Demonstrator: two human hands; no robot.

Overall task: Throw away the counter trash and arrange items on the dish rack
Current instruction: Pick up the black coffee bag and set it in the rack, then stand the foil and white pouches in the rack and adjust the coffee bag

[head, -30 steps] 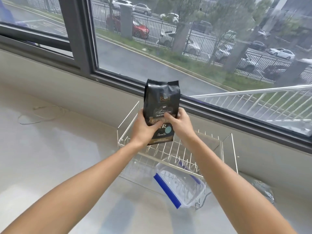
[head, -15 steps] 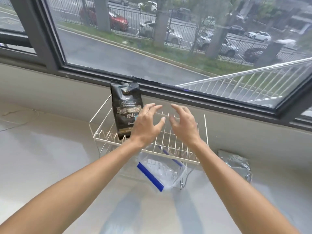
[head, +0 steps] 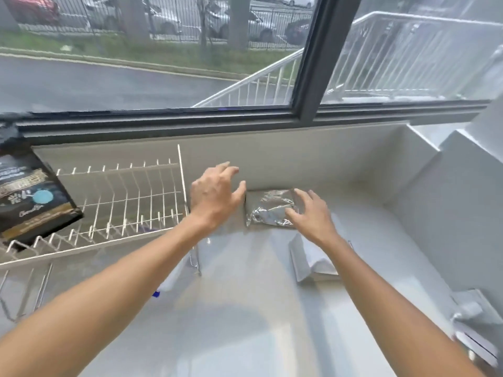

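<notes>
This looks like a kitchen corner, in a home or perhaps a small office pantry. A white wire dish rack (head: 119, 202) stands on a pale, glossy tabletop (head: 245, 308) that runs under a wide window (head: 152, 63) with a dark frame. A black coffee bag (head: 30, 197) leans in the rack, and a crumpled foil pouch (head: 269, 209) lies against the low white wall beneath the sill. Outside, at street level, are a white railing (head: 272, 83), a wet road, a strip of grass and parked cars behind a fence.
</notes>
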